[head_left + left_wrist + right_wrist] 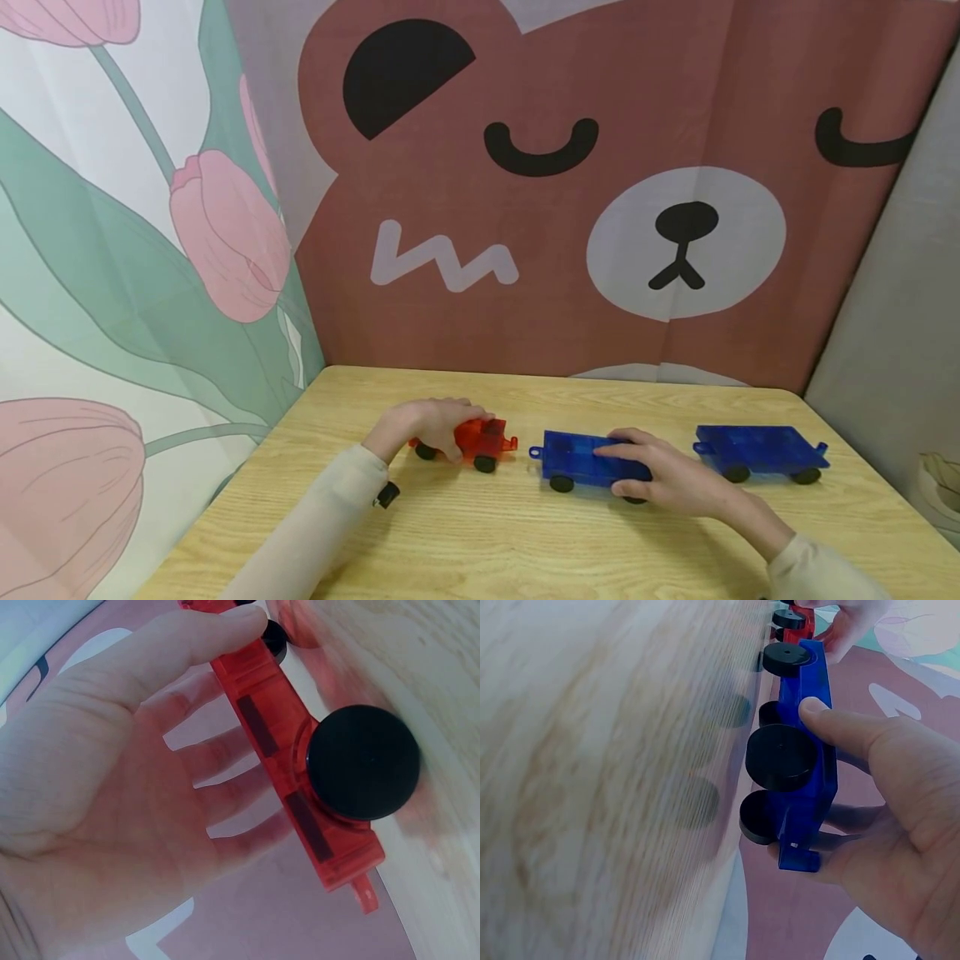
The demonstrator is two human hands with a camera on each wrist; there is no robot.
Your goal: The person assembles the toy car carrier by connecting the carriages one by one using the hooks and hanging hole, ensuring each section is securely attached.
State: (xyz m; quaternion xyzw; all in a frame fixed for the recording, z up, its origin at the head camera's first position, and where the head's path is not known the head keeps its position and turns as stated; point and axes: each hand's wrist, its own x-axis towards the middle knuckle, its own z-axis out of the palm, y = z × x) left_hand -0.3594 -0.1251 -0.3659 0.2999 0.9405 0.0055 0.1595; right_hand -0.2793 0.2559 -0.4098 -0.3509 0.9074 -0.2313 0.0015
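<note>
On the left of the table, my left hand (442, 419) grips a red see-through toy car (489, 435) with black wheels. In the left wrist view the thumb lies along the near side of the red car (262, 705) and the fingers reach behind it. My right hand (678, 477) holds a blue flat toy wagon (573, 454) by its right end, thumb in front and fingers over the far side. The red hook on the car points at the wagon's blue loop, with a small gap between them. Black wheels show under the blue wagon (825, 769) in the right wrist view.
A second blue wagon (761, 448) stands on the table to the right, beyond my right hand, its loop facing left. Behind the wooden table (480, 533) hangs a bear-print cloth (547, 333), and a tulip-print cloth (112, 333) hangs at the left.
</note>
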